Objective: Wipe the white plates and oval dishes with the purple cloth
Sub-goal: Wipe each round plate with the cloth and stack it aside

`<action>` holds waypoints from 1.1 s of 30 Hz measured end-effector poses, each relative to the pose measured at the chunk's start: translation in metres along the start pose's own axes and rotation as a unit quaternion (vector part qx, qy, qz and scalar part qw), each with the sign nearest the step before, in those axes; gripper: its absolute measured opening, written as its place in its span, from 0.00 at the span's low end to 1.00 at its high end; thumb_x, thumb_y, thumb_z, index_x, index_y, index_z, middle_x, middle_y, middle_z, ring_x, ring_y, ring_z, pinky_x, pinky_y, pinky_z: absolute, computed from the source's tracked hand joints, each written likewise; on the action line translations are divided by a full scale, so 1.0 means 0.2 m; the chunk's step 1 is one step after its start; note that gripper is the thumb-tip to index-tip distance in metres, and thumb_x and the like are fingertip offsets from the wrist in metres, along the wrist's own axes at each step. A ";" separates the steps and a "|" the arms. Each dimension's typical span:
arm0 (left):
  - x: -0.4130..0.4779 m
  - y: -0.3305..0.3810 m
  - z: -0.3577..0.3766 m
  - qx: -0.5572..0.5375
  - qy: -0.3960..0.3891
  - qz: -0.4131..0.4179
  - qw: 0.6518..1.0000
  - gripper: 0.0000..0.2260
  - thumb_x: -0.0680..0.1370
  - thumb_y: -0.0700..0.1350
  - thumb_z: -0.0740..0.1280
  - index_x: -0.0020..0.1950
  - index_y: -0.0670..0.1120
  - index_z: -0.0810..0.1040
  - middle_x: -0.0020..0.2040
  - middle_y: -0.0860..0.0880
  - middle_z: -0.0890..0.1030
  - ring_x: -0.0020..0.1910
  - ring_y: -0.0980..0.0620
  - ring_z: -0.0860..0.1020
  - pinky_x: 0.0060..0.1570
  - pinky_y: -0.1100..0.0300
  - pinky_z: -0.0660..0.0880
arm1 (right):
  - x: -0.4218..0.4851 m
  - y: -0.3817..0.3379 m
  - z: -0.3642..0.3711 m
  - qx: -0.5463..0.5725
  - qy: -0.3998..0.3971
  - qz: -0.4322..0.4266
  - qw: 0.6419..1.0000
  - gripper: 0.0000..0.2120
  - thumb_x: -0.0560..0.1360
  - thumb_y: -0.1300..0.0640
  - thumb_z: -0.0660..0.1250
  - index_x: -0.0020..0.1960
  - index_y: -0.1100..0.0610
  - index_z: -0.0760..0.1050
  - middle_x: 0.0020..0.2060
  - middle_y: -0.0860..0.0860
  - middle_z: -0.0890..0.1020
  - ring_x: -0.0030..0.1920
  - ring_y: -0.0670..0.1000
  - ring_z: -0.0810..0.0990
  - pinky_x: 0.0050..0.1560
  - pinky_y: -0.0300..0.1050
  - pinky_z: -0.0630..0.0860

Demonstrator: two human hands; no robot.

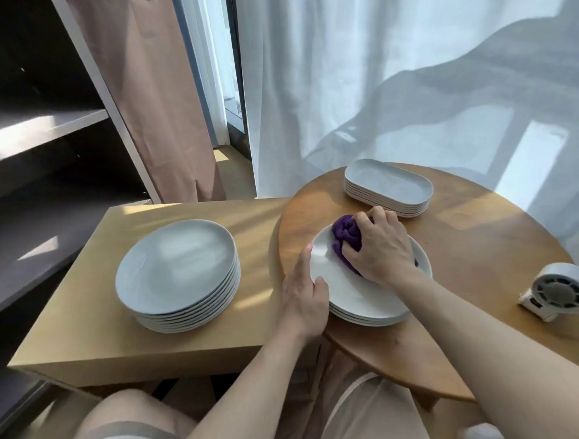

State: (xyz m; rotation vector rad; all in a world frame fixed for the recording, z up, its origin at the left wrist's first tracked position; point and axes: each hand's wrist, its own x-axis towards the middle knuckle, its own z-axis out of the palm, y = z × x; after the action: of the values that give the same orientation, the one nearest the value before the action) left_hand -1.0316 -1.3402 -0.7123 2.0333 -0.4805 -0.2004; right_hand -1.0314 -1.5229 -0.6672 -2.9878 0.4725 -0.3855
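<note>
Purple cloth [346,237]: lying bunched on the far part of the top plate [347,291] of a short pile, which is sitting at the near left of the round worktop [481,240].

Right hand [380,250]: pressing down on the cloth from above, its grip curling round the bundle, fingertips digging into the folds.

Left hand [303,300]: steadying that same plate at its left rim, thumb lying over the rim onto the white face, forefinger running along the edge; its grip is pinching the plate.

Stack [176,274] of round white plates, taller than the pile being wiped: standing on the square worktop [87,327] to the left, well apart from both hands.

Dishes [388,188], oval and white: sitting piled at the far side of the round worktop, just beyond the right hand's knuckles.

Fan [558,290], small and white: resting near the right edge of the round worktop.

Curtain [407,64], sheer white: hanging behind the round worktop, sunlight coming through it.

Shelves [29,131], dark: standing at the far left.
</note>
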 end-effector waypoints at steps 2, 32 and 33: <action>0.00 0.00 0.00 -0.001 0.001 -0.002 1.000 0.27 0.84 0.42 0.56 0.83 0.52 0.55 0.79 0.50 0.65 0.75 0.50 0.64 0.76 0.50 0.61 | -0.01 0.05 -0.04 -0.027 -0.001 -0.003 1.000 0.25 0.74 0.34 0.65 0.61 0.52 0.73 0.59 0.52 0.74 0.59 0.58 0.71 0.63 0.54 0.69; 0.04 -0.06 0.03 -0.051 0.000 0.033 0.998 0.34 0.80 0.66 0.48 0.83 0.52 0.56 0.79 0.48 0.66 0.77 0.48 0.65 0.77 0.45 0.61 | -0.31 -0.12 -0.13 0.059 -0.102 -0.010 0.993 0.21 0.73 0.39 0.64 0.60 0.51 0.70 0.55 0.51 0.71 0.58 0.57 0.68 0.65 0.54 0.64; 0.04 -0.06 0.04 -0.055 0.001 0.028 0.998 0.33 0.81 0.65 0.48 0.83 0.52 0.56 0.80 0.48 0.65 0.77 0.47 0.63 0.77 0.45 0.59 | -0.29 -0.13 -0.11 0.068 -0.098 -0.013 0.993 0.21 0.73 0.39 0.64 0.60 0.50 0.70 0.55 0.51 0.71 0.58 0.57 0.68 0.65 0.55 0.64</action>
State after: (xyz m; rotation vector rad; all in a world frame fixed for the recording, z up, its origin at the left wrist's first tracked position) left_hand -1.0244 -1.3440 -0.7259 1.9095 -0.5131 -0.1866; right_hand -1.0839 -1.4805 -0.6554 -2.8633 0.3738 -0.1172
